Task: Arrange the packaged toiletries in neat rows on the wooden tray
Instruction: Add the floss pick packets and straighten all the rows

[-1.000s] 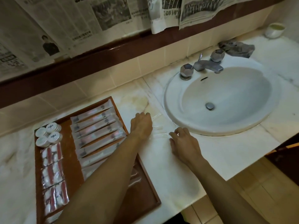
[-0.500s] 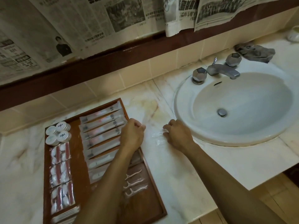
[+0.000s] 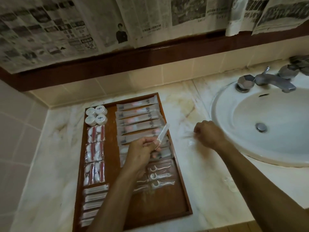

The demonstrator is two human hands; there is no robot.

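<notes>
On the reddish-brown wooden tray (image 3: 177,195): white round tubs (image 3: 96,115) far-left, red-and-white packets (image 3: 95,153) beside them, clear-wrapped white floss picks (image 3: 160,175).

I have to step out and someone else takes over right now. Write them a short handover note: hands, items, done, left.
Left hand: pinches a clear floss-pick packet above the wooden tray.
Right hand: curled on loose clear packets on the counter beside the sink.
Done: round soaps, long sachets, red-and-white packs, and floss picks lie in rows.
Left: place the held packet with the floss picks, then the counter packets.
</notes>
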